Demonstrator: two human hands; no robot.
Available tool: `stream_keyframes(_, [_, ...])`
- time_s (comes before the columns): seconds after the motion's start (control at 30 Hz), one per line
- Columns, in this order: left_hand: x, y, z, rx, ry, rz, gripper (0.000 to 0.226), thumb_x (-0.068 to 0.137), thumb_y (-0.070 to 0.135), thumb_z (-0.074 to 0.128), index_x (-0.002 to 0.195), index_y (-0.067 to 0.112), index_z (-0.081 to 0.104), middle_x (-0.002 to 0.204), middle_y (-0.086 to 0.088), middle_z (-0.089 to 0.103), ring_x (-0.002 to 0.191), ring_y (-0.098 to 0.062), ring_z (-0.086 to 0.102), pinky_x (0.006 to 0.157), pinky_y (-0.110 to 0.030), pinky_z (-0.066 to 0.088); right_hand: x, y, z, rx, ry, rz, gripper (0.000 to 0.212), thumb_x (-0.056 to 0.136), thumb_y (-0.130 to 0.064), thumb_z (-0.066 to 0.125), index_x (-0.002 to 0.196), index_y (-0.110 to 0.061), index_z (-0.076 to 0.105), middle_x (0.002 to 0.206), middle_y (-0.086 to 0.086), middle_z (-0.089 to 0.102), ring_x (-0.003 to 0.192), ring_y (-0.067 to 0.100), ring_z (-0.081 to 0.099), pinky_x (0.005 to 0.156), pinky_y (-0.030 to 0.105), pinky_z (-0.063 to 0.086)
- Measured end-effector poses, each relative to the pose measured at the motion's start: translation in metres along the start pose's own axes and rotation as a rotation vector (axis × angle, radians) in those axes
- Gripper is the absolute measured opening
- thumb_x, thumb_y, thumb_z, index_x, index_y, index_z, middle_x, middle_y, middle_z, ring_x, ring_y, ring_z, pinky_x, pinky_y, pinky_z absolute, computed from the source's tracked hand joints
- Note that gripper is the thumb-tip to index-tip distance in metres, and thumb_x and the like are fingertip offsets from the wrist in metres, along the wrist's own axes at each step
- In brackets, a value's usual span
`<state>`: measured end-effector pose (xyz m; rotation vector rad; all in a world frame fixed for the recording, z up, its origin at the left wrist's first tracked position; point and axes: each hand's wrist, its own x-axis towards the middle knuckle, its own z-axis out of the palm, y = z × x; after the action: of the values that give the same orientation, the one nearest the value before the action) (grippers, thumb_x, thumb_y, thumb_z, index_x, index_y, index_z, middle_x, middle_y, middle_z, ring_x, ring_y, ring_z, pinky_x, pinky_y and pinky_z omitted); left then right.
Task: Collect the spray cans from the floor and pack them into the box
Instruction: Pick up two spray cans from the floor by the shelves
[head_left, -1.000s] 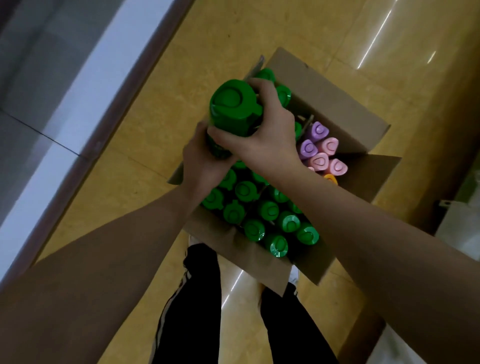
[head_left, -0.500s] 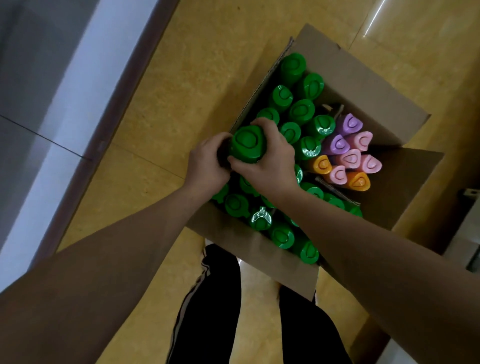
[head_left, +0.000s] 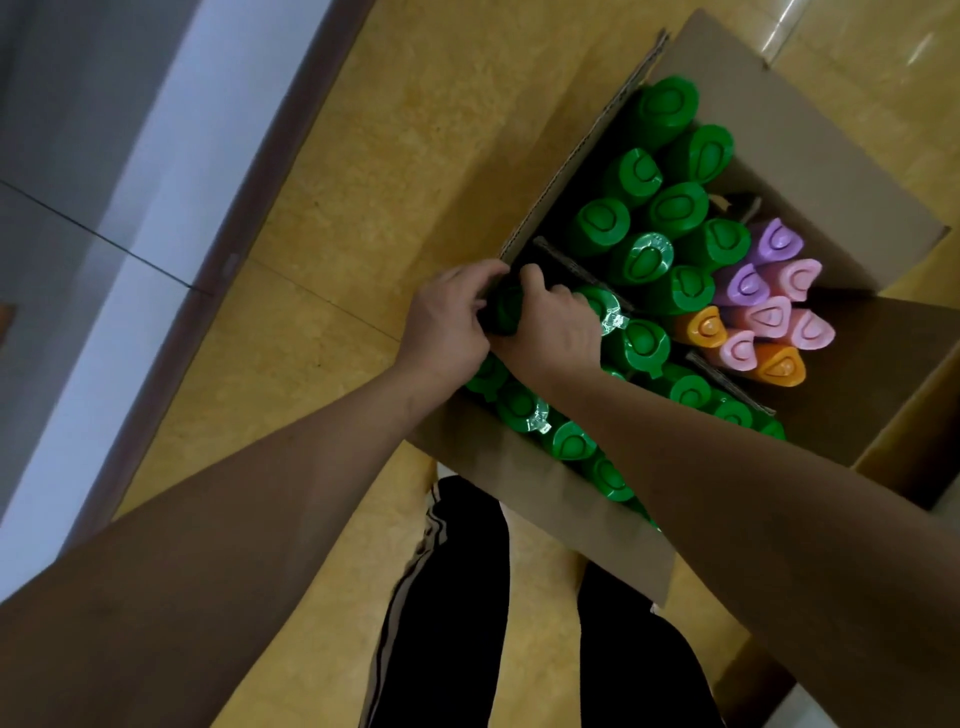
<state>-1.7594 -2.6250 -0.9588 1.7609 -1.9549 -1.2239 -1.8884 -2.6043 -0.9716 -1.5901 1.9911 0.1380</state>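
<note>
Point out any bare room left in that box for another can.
Nearly none. The green cans fill the box on its left side, and both hands press one green can down at the left wall. The only gap is the dark strip between the pink cans and the far-right wall.

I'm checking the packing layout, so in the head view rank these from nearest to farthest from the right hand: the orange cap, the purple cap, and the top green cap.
From the right hand:
1. Orange cap, just right of it.
2. Purple cap, farther right, near the box wall.
3. Top green cap, in the far corner.
</note>
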Motion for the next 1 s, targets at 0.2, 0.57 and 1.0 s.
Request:
stream_keyframes(0.2, [0.003,-0.004,-0.006,-0.023,-0.036,0.007,0.057,0.087,-0.015,0.052,0.132,0.016,0.064,0.125,-0.007,0.064,0.100,-0.003,0.057,0.081,0.006,0.038,0.005,-0.002,0.010,0.000,-0.094,0.096,0.060,0.086,-0.053,0.066,0.126,-0.013,0.046,0.115,0.017,0.062,0.111,0.038,0.051,0.076,0.041,0.039])
stream_keyframes(0.57, [-0.007,0.019,0.003,0.094,-0.040,-0.043,0.049,0.094,-0.001,0.048,0.137,0.019,0.059,0.132,-0.003,0.062,0.119,-0.021,0.056,0.092,-0.020,0.038,-0.055,0.029,0.007,0.341,0.244,0.139,0.053,0.091,-0.033,0.069,0.137,-0.012,0.056,0.127,0.009,0.062,0.117,0.030,0.053,0.098,0.036,0.041])
stream_keyframes(1.0, [-0.105,0.112,0.122,0.410,-0.267,0.375,0.059,0.099,0.043,0.057,0.151,0.018,0.044,0.163,-0.006,0.030,0.151,-0.028,0.023,0.121,-0.044,0.022,-0.214,0.156,0.024,0.416,0.573,0.610,0.055,0.088,-0.040,0.062,0.134,-0.011,0.060,0.129,0.013,0.063,0.118,0.036,0.054,0.103,0.046,0.042])
